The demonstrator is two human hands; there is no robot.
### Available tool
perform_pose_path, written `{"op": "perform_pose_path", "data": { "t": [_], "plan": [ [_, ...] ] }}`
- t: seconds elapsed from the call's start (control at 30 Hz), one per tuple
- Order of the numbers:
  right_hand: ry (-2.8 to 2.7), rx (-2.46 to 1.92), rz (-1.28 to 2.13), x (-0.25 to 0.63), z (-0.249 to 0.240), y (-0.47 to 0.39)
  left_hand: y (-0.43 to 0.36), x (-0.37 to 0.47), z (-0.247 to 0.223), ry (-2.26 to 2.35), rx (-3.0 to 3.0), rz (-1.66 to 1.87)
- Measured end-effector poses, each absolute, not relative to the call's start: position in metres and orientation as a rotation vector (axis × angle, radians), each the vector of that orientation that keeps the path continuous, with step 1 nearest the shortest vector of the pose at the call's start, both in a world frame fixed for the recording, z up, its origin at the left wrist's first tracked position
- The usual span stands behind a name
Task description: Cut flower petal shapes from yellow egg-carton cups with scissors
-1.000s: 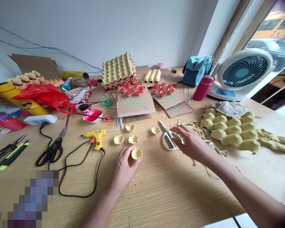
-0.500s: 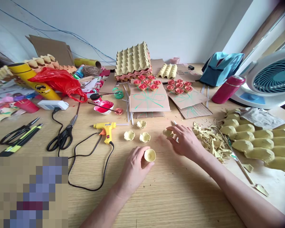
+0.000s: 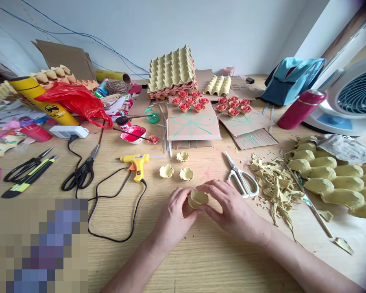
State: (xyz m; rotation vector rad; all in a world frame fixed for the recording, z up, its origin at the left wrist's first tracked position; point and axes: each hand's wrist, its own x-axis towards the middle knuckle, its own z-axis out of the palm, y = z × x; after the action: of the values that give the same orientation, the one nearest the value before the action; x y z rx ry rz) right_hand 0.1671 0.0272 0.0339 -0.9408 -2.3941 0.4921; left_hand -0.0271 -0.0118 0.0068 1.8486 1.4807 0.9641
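Observation:
My left hand [image 3: 177, 207] is closed around a pale yellow egg-carton cup [image 3: 192, 203], above the near middle of the table. My right hand [image 3: 228, 205] pinches a second egg-carton cup [image 3: 201, 197] with a petal-like edge, against the first one. The two pieces overlap, so I cannot tell how deeply one sits in the other. Just beyond my hands are three petal-edged flower cups [image 3: 186, 174]. To the right of these, white-handled scissors [image 3: 243, 181] lie with their blades pointing away.
A yellow glue gun [image 3: 137, 162] with a black cord lies left of the flower cups. Carton scraps [image 3: 276, 187] and an egg tray [image 3: 332, 175] are at the right. Red painted flowers [image 3: 184, 106] stand on cardboard behind; a bowl of red paint [image 3: 133, 134] is beside them.
My right hand has moved left from beside the scissors, bringing a petal-edged cup to the one in my left hand. The scissors are now fully uncovered. The view has shifted slightly.

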Motion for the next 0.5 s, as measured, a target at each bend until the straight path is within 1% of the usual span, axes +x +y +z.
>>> {"op": "perform_pose_path", "data": {
  "t": [0.2,0.33,0.5],
  "plan": [
    [-2.274,-1.239,0.165,0.189,0.017,0.065,-0.012,-0.031,0.005,1.548,1.859,0.961],
    [-2.289,-1.373,0.071,0.192,0.005,0.081,-0.008,-0.038,0.007,1.629,1.872,0.992],
    [-2.338,-1.477,-0.014,0.204,0.01,0.073,-0.004,-0.043,0.007,1.707,1.853,0.986]
  ]
}}
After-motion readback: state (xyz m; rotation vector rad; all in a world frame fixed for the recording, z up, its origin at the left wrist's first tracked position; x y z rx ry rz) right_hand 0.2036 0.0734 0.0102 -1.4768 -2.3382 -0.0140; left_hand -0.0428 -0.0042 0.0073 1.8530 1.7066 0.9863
